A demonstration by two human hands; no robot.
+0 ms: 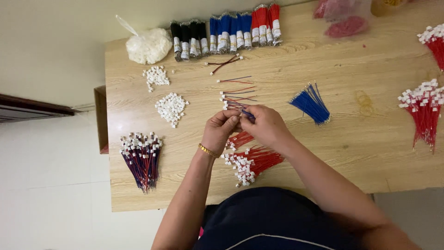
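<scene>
Pale wood-grain laminate covered the tabletop (370,153), which stood against a cream wall above a white tiled floor. Nearest the person lay a heap of red wires tipped with white plastic connectors (252,163), just below both hands. The left hand (221,130), a gold bangle (208,151) at its wrist, met the right hand (267,126) above that heap; both had their fingers pinched together on a thin blue wire (248,113) held between them. To the left lay a bundle of red-and-blue wire pairs with white connectors (142,159). Farther off sat two small piles of loose white connectors (170,106), a few finished wire pairs (237,92) and a fan of loose blue wires (312,104). At the far edge stood banded bundles of black, blue and red wire (226,32) beside a clear bag of white connectors (148,45).
</scene>
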